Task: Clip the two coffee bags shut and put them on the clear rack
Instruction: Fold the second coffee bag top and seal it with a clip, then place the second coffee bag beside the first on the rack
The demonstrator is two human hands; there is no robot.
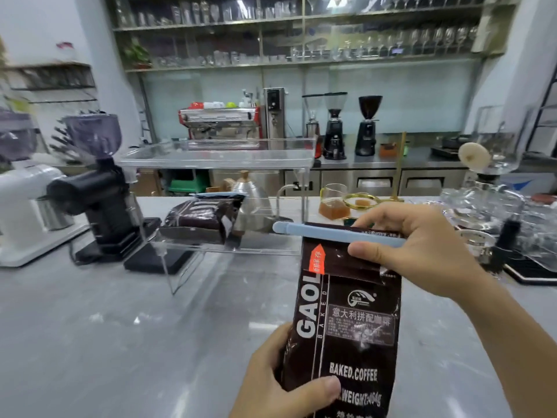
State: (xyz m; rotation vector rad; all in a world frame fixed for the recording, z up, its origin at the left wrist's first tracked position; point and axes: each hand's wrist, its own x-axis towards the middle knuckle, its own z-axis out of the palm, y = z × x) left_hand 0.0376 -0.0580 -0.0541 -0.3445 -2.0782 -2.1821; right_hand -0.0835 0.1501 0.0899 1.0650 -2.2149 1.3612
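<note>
On the clear acrylic rack, lower shelf: dark foil coffee bag lying flat, already clipped. Nearer, right of it: second dark brown coffee bag upright, long axis vertical, base gripped by left hand. Right hand pinching pale blue clip across its top. Rack up-left, nearer the left hand.

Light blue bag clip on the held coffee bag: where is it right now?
Head view, right of centre: the light blue bag clip spans the dark brown coffee bag's top, pinched by the right hand, near the clear rack.
</note>
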